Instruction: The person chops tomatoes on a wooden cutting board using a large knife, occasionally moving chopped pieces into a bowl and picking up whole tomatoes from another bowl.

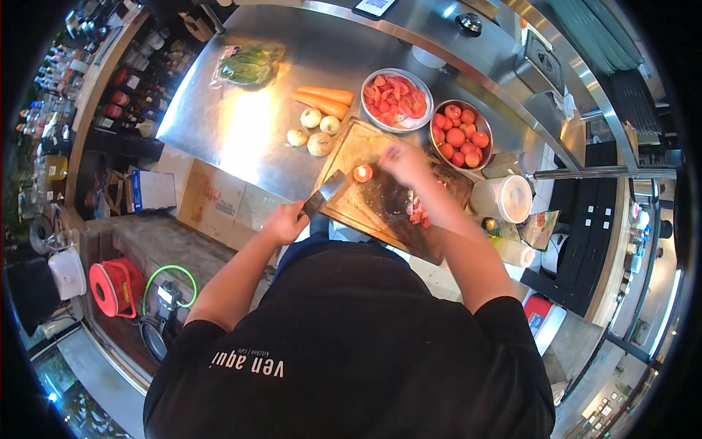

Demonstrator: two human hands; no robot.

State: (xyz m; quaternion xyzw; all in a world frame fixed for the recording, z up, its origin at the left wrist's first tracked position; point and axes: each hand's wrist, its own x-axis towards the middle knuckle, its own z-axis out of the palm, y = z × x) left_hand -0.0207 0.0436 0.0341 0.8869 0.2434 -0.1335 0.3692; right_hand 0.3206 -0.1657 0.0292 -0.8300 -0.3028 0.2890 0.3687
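My left hand [286, 224] grips the dark handle of a cleaver [324, 193], its blade over the left edge of a wooden cutting board [351, 145]. My right hand [407, 164] is blurred over the board; something reddish shows at its fingers, but I cannot tell whether it is held. Between blade and right hand sits a tomato [362, 173], pale on top. Red and pale scraps [418, 211] lie under my right forearm. Beyond the board stand a white bowl of cut tomatoes [396, 100] and a steel bowl of whole tomatoes [459, 134].
Left of the board lie several onions [310, 117], carrots [323, 100] and bagged leafy greens [249, 65] on the steel counter [219, 118]. A lidded plastic tub [502, 198] and a bottle [513, 251] flank the board's right. A raised steel shelf [433, 46] runs behind.
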